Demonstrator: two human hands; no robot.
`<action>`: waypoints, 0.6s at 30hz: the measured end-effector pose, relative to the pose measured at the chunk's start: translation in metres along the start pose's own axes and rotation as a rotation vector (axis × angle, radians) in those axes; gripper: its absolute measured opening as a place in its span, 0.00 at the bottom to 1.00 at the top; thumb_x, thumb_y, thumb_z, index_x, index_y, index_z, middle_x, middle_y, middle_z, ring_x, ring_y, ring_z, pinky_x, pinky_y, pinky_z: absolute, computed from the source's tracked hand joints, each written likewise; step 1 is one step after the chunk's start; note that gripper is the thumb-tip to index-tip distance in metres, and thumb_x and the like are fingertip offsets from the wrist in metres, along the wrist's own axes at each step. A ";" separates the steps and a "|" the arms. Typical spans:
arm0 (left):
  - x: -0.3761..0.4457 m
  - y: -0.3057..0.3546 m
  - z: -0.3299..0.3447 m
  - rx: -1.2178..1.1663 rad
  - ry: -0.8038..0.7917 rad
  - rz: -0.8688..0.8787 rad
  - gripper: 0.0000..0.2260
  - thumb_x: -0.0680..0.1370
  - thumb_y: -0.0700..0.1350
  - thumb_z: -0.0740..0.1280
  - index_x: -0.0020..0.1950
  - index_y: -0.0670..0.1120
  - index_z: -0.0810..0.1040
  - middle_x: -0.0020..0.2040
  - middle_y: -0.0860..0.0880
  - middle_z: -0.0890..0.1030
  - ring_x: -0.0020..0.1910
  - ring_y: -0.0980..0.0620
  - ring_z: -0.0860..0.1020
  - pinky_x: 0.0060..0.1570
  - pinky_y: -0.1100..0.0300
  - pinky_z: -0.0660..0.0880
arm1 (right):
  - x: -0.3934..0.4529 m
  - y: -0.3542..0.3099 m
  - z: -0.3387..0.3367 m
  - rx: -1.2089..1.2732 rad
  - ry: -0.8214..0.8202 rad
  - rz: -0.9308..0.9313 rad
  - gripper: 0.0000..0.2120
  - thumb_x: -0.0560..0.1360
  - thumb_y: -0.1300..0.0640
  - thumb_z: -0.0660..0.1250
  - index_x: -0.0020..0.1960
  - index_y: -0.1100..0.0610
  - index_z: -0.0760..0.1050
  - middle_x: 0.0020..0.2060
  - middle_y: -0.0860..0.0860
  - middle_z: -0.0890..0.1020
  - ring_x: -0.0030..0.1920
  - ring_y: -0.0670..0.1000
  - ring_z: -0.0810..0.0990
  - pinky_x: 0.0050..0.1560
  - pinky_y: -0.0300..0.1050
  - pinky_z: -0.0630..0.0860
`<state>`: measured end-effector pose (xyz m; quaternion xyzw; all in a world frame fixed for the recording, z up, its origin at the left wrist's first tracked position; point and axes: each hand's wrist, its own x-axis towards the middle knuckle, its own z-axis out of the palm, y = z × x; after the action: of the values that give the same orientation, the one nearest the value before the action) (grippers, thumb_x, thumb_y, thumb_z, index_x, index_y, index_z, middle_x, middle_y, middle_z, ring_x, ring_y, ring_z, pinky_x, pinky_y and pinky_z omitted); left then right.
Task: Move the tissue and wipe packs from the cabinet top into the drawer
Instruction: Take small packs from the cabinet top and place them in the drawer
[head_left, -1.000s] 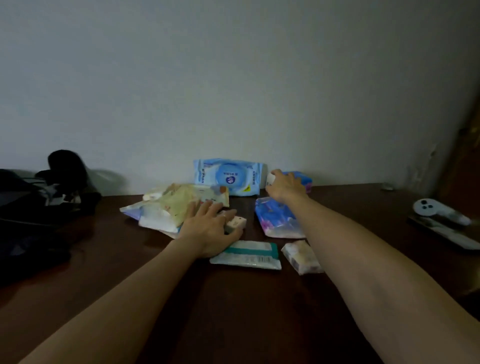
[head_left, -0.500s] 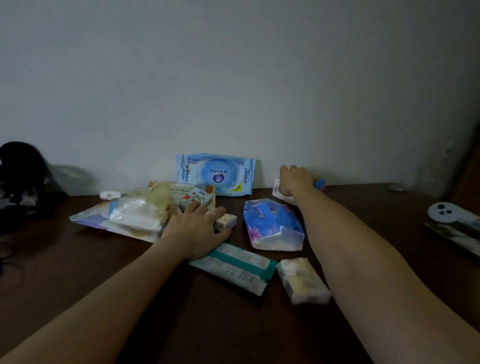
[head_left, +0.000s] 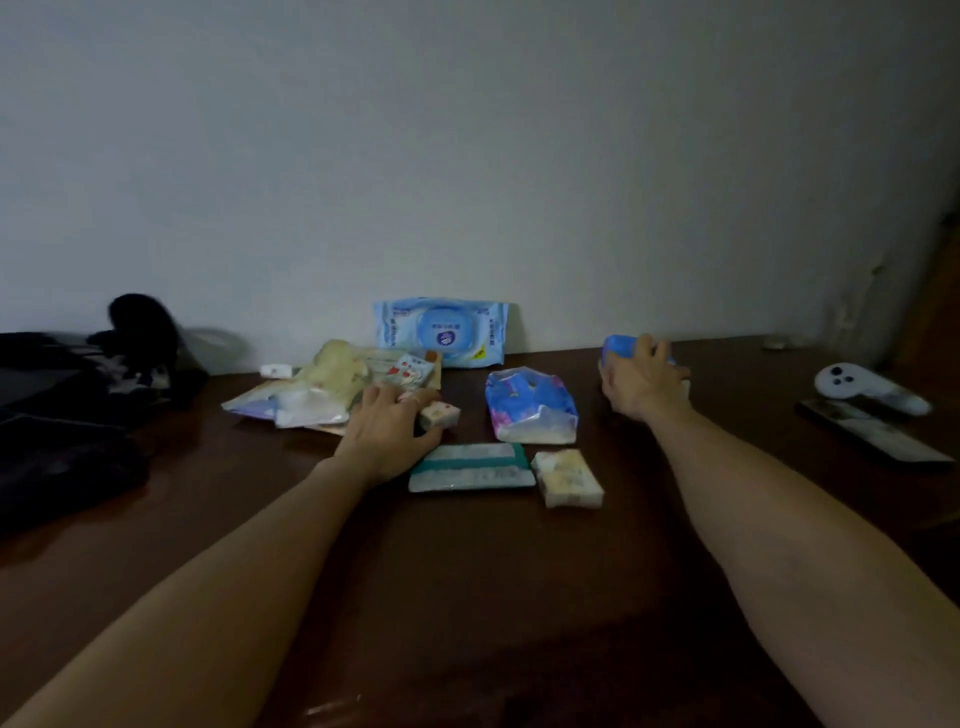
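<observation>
Dark wood worktop (head_left: 467, 597) vs pale wall, dim light.

L hand (head_left: 387, 434): palm down, fingers spread fairly wide and flat over the near edge of a heap of crumpled packs (head_left: 332, 387) (yellowish + white wrappers). Fingertips touch a small cube pack (head_left: 440, 414) just to its rt. No curl round anything; it presses/rests only.

R hand (head_left: 644, 382): far rt of the group, fingers curled round a blue pack (head_left: 621, 346), gripping it from above. A white edge shows below the hand at its rt side. Can't tell if the pack is lifted off the surface or touching it.

Other packs, all on top of the worktop:
- Big wipes pack (head_left: 441, 332), light blue w/ round lid, stands upright leaning on the wall, behind the heap.
- Blue-pink bag (head_left: 530, 408), open at its near end, white inside, lies btwn the two hands.
- Teal-stripe pack (head_left: 470, 467), flat, just in front of L hand, touching or almost touching the thumb side.
- Small pale pack (head_left: 569, 478) just beside the teal-stripe one, on its rt.
- Tiny white item (head_left: 275, 370) at the wall, left of the heap; too small to ID.

Drawer not in view.

Left side: black bundle (head_left: 67, 415) of cloth/gear, blurred. Rt side: white controller (head_left: 857, 387) lying by a dark flat remote (head_left: 872, 436), well apart from the packs.
</observation>
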<state>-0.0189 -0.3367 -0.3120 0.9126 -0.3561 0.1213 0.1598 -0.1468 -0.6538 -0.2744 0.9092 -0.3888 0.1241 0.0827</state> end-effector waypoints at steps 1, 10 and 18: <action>-0.011 0.002 -0.008 -0.071 0.011 -0.037 0.27 0.77 0.67 0.60 0.74 0.59 0.67 0.67 0.42 0.70 0.68 0.40 0.65 0.67 0.45 0.66 | -0.013 0.005 -0.003 0.044 0.036 0.003 0.21 0.78 0.44 0.65 0.69 0.47 0.67 0.69 0.60 0.61 0.68 0.64 0.61 0.61 0.70 0.68; -0.149 -0.003 -0.061 -0.031 0.073 -0.144 0.25 0.75 0.65 0.63 0.70 0.58 0.71 0.64 0.43 0.70 0.63 0.38 0.69 0.59 0.43 0.72 | -0.175 0.013 -0.022 0.316 0.098 0.302 0.38 0.70 0.33 0.66 0.75 0.43 0.57 0.75 0.65 0.58 0.67 0.69 0.65 0.66 0.64 0.65; -0.268 -0.002 -0.100 -0.032 0.294 -0.151 0.24 0.72 0.66 0.58 0.63 0.55 0.73 0.56 0.43 0.71 0.43 0.36 0.78 0.42 0.49 0.74 | -0.332 -0.025 -0.051 0.524 0.339 0.309 0.35 0.70 0.38 0.68 0.72 0.43 0.59 0.73 0.61 0.61 0.63 0.64 0.68 0.60 0.61 0.69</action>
<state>-0.2201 -0.1336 -0.3099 0.9066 -0.2613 0.2352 0.2335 -0.3580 -0.3959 -0.3232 0.7965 -0.4574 0.3798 -0.1097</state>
